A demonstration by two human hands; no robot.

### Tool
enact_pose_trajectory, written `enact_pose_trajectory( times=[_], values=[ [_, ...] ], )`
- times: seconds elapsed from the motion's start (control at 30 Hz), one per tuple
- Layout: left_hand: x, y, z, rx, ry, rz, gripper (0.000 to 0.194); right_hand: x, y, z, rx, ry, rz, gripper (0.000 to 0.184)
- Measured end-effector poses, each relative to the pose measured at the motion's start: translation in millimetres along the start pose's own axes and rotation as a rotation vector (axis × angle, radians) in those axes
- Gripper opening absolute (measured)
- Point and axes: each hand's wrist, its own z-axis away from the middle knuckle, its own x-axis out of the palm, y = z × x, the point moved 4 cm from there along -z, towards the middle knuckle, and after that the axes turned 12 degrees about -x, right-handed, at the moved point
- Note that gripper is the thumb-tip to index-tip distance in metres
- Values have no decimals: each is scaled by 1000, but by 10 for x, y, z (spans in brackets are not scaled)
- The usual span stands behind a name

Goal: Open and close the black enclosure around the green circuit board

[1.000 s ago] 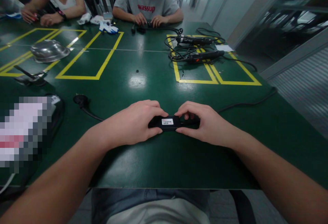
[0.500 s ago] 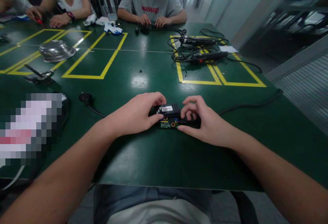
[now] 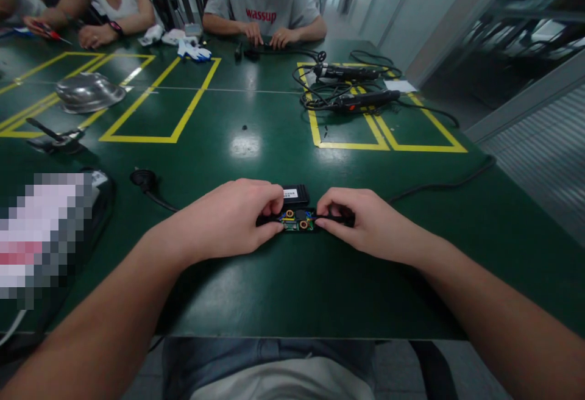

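In front of me on the green table lies a small circuit board (image 3: 298, 222) with copper coils and coloured wires, seated in a narrow black case. My left hand (image 3: 237, 214) is closed at its left end, thumb on the near side and fingers on the far side. At the right end, my right hand (image 3: 361, 217) pinches the case where a black cable (image 3: 336, 219) enters. Just behind the board rests a black ribbed cover (image 3: 297, 194) with a white label, partly hidden by my left fingers.
A black plug (image 3: 143, 178) lies left of my hands. Further off are a metal bowl (image 3: 89, 92), corded black tools (image 3: 365, 100) and gloves (image 3: 194, 50). A blurred-out object (image 3: 43, 229) sits at the near left. People work across the table (image 3: 247, 110).
The black cover was at my left fingers, over the board's far part; now it lies behind the board. My left hand has shifted onto the board's end, and my right fingers have closed in.
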Motion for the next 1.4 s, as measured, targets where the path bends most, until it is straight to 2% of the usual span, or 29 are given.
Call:
enact_pose_trajectory(
  times=[0.13,0.23,0.5,0.6,0.83,0.97,1.3,1.4],
  values=[
    [26,7,1,-45,-128,35,16,11,5,6,-25,24,-23,5],
    [14,17,-12,-55,-168,74,15,22,15,12,-47,50,-30,5],
    [-127,-6,25,-28,-77,212,9,-95,-33,14,-24,110,-118,6],
    [-155,-10,47,-5,-76,235,7,-121,-42,12,-25,113,-154,6],
    [-100,-14,30,7,-144,173,9,-63,8,4,-85,58,-117,8],
    [-74,-26,8,11,-152,151,12,-38,25,0,-73,27,-118,6],
    [-21,-90,-37,27,-134,128,15,-35,69,-1,-120,31,-93,7],
    [-37,-60,-33,105,-48,98,11,-26,60,-1,-111,24,-86,5]
  ],
)
